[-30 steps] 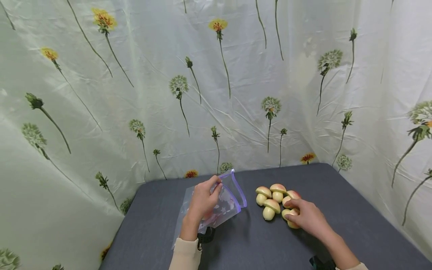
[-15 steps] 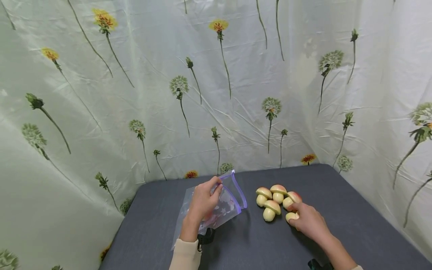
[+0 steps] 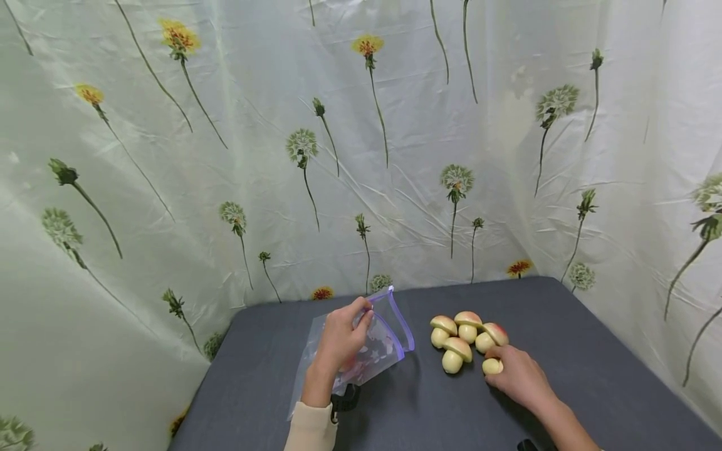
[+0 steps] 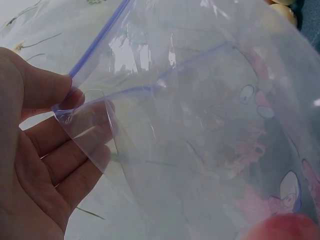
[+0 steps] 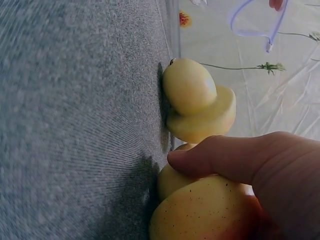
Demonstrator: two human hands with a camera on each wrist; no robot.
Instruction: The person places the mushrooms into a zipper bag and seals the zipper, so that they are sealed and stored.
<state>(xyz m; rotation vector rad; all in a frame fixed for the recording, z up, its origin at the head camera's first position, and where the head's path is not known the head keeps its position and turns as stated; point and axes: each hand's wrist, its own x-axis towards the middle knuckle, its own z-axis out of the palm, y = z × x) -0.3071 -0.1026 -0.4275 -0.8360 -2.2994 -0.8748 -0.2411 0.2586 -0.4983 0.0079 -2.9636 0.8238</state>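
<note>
My left hand (image 3: 342, 335) pinches the rim of a clear zip bag (image 3: 376, 351) between thumb and forefinger. The bag has a purple zip strip and printed pink figures, and its mouth gapes toward the right. In the left wrist view a blurred red round thing (image 4: 282, 228) shows at the bag's lower part; what it is I cannot tell. My right hand (image 3: 521, 374) grips a pale yellow mushroom (image 3: 492, 366) with a reddish cap, low at the tabletop. The right wrist view has the thumb (image 5: 215, 157) lying across this mushroom, while the other fingers are mostly hidden.
Several similar model mushrooms (image 3: 457, 355) cluster just left of and behind my right hand. They stand on a dark grey cloth-covered table (image 3: 434, 413). A pale curtain (image 3: 406, 207) printed with dandelions hangs along the table's back and sides.
The right hand's fingers have closed in around the rightmost mushroom, which has shifted slightly to the right, away from the cluster. The left hand keeps its hold on the bag's rim.
</note>
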